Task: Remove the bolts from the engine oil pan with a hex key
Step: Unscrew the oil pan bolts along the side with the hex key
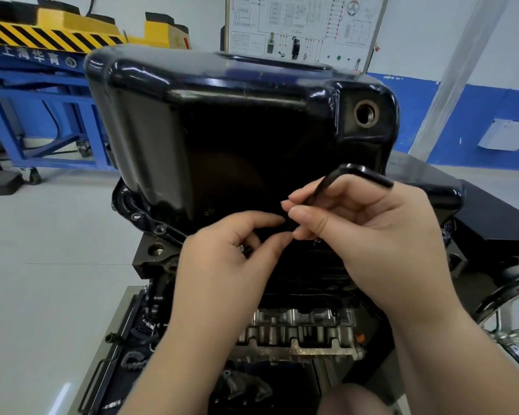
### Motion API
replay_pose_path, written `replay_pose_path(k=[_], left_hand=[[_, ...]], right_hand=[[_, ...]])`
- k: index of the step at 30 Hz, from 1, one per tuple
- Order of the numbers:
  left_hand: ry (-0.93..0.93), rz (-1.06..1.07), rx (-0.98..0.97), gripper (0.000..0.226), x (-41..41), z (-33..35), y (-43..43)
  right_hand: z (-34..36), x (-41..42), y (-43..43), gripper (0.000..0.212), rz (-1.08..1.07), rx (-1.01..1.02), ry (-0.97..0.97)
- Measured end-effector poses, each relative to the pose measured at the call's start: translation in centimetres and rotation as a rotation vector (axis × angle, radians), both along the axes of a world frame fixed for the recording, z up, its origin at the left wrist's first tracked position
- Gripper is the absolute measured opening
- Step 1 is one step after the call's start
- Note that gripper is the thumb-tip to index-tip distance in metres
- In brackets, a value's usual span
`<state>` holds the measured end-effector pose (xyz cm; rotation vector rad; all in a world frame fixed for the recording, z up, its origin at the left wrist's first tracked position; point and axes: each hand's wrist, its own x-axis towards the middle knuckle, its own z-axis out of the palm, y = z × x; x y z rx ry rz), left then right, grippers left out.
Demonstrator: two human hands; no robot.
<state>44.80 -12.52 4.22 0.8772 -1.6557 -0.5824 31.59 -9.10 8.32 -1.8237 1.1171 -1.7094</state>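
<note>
Workshop with pale floor, blue frame and wiring board behind. The black oil pan sits centre frame on the upturned engine. The right hand pinches the hex key shaft with curled fingers, and the left hand pinches its lower end between thumb and forefinger. Risks: a key tip not fully seated could slip and round the socket, and a loosened bolt could drop into the engine parts below. The key tip and the bolt are hidden by fingertips. Spots on the left flange could be holes or heads, cannot tell. The right flange is blocked by the hand.
</note>
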Motion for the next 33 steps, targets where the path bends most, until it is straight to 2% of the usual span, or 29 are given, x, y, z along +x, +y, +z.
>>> replay_pose_path(k=[3, 8, 12, 17, 21, 24, 31, 33], left_hand=[[-0.079, -0.056, -0.039, 0.009, 1.5, 1.0, -0.6], [-0.149, -0.073, -0.124, 0.018, 1.6, 1.7, -0.6], [-0.072, -0.019, -0.121, 0.028, 0.5, 0.7, -0.3], [-0.029, 0.013, -0.130, 0.011, -0.3, 0.1, -0.3], [-0.011, 0.000, -0.133, 0.010, -0.3, -0.1, -0.3], [-0.016, 0.003, -0.141, 0.009, -0.3, -0.2, -0.3], [0.007, 0.030, -0.144, 0.001, -0.9, -0.7, 0.3], [0.027, 0.035, -0.119, 0.006, -1.3, -1.0, 0.4]], right_hand=[[0.1, 0.1, -0.2, 0.009, -0.030, -0.012, 0.015], [0.1, 0.9, -0.4, 0.023, -0.071, -0.016, -0.003], [0.0, 1.1, -0.5, 0.026, -0.121, -0.016, 0.022], [-0.2, 0.8, -0.3, 0.011, -0.101, 0.001, 0.075], [-0.2, 0.1, 0.2, 0.022, -0.012, 0.058, 0.114], [-0.3, -0.1, 0.3, 0.021, -0.001, 0.057, 0.136], [-0.9, 0.4, -0.1, 0.004, -0.085, 0.012, 0.005], [-1.3, 0.6, -0.1, 0.015, -0.118, 0.008, -0.012]])
